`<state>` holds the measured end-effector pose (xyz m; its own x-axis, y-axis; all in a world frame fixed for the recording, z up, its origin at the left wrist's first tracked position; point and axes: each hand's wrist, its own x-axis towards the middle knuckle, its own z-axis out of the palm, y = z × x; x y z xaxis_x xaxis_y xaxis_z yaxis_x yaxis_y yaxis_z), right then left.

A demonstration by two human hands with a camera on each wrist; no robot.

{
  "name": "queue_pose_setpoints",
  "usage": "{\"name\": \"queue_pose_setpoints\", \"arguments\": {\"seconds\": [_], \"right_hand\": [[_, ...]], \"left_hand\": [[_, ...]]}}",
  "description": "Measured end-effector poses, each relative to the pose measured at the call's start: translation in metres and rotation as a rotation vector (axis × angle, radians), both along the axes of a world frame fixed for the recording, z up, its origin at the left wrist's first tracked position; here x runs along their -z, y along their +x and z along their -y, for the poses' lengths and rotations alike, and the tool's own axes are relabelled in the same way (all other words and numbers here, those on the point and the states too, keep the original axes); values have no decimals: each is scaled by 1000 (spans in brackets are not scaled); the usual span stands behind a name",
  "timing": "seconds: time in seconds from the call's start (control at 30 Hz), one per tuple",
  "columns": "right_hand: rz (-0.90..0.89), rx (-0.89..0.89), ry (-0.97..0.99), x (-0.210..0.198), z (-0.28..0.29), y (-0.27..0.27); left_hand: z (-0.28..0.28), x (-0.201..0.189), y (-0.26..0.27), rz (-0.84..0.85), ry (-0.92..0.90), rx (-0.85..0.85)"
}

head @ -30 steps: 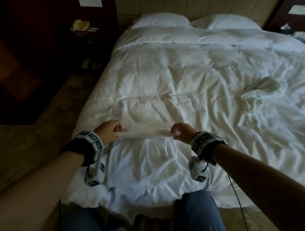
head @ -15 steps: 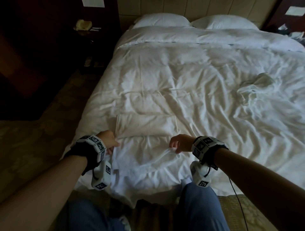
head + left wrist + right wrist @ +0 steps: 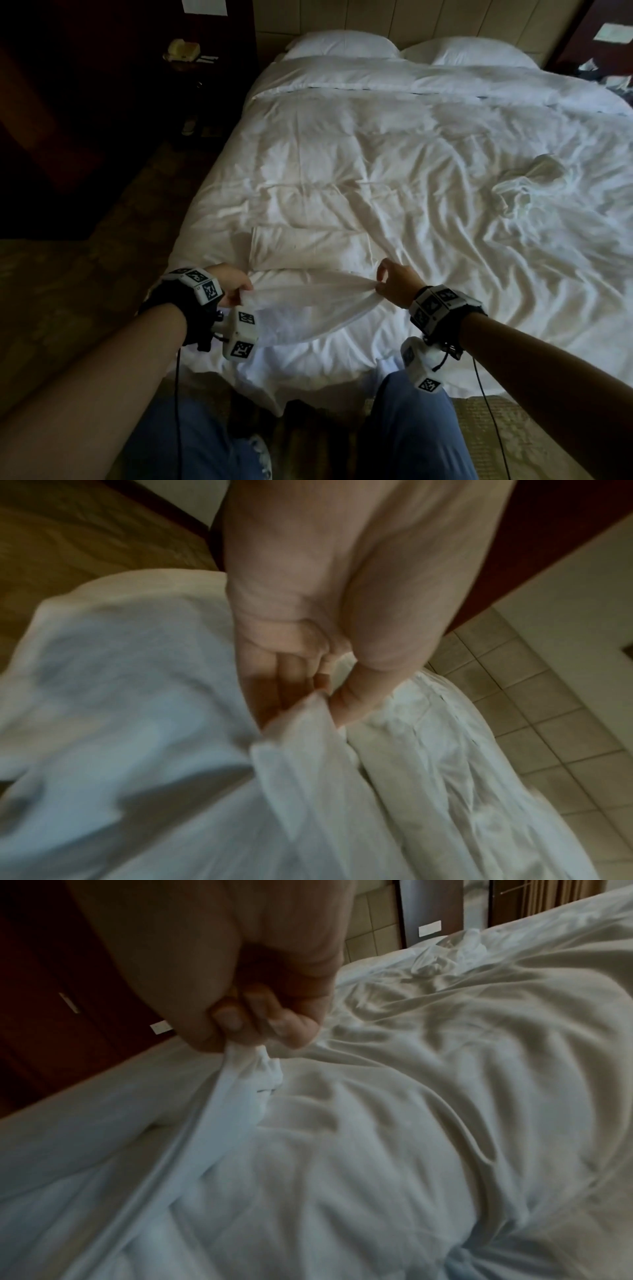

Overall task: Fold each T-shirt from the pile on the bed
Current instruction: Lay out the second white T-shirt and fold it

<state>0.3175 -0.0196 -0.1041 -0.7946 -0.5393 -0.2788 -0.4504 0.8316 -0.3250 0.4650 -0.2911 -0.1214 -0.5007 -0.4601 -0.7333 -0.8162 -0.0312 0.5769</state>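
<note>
Two bare forearms reach in from the lower corners of the head view, each wrist strapped with a marker-covered tracking cuff. Between them a white T-shirt [image 3: 308, 301] is stretched sideways across the lower centre of the frame, at the near end of the bed [image 3: 445, 171], its lower part sagging onto the duvet.

At the lower left, the left hand [image 3: 228, 283] has its back turned up and its fingers pointing down and inward. In the left wrist view the thumb [image 3: 352, 699] and the fingers [image 3: 274, 693] are pressed together on a gathered edge of the T-shirt [image 3: 308, 764], which hangs down from the pinch.

Right of centre, the right hand [image 3: 394, 284] clamps the other end of the garment, the cloth bunching into tight creases at its grip. One finger arcs up clear of the fabric in the head view. In the right wrist view the curled fingers [image 3: 291, 1026] close on a twisted bunch of the T-shirt [image 3: 236, 1096], which runs down and left from the fist as a taut band.

Just behind the stretched shirt, in the middle of the head view, lies a flat folded white rectangle [image 3: 308, 250] on the duvet. At centre right a crumpled pale garment [image 3: 524, 181] lies well apart from both hands. Two pillows [image 3: 404, 48] sit at the top of the frame.
</note>
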Motion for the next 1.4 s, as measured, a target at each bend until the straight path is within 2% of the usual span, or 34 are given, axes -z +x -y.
{"name": "queue_pose_setpoints", "arguments": {"seconds": [0.1,0.2,0.27,0.37,0.47,0.57,0.63,0.73,0.8,0.9,0.93,1.03,1.2,1.3,1.4], "right_hand": [[1,-111,122,-2,-2,8],[22,-196,172,4,-7,10],[42,-262,224,8,-9,14],[48,-302,307,15,-12,17],[27,-329,342,19,-12,19],[64,-340,392,25,-11,20],[83,-317,333,23,-8,14],[32,-143,128,14,2,-6],[-27,34,7,10,9,-22],[10,230,-111,12,21,-37],[46,274,-134,15,24,-42],[159,363,-171,23,31,-51],[297,415,-263,35,50,-76],[308,418,-274,40,64,-90],[376,439,-281,48,75,-104]], "left_hand": [[2,3,6,4,21,62],[13,24,13,68,37,132],[4,24,19,80,-24,204],[-11,15,27,121,-224,361],[-13,21,28,138,-323,424],[-5,30,25,177,-313,433],[-1,28,22,252,-257,481],[2,12,15,351,-306,541],[7,6,5,269,-354,465],[18,11,-18,24,-404,146],[19,12,-25,-48,-391,58],[26,19,-39,-100,-261,-128],[46,47,-57,-246,-160,-240],[40,32,-66,-296,-207,-246],[46,31,-79,-251,-231,-267]]}}
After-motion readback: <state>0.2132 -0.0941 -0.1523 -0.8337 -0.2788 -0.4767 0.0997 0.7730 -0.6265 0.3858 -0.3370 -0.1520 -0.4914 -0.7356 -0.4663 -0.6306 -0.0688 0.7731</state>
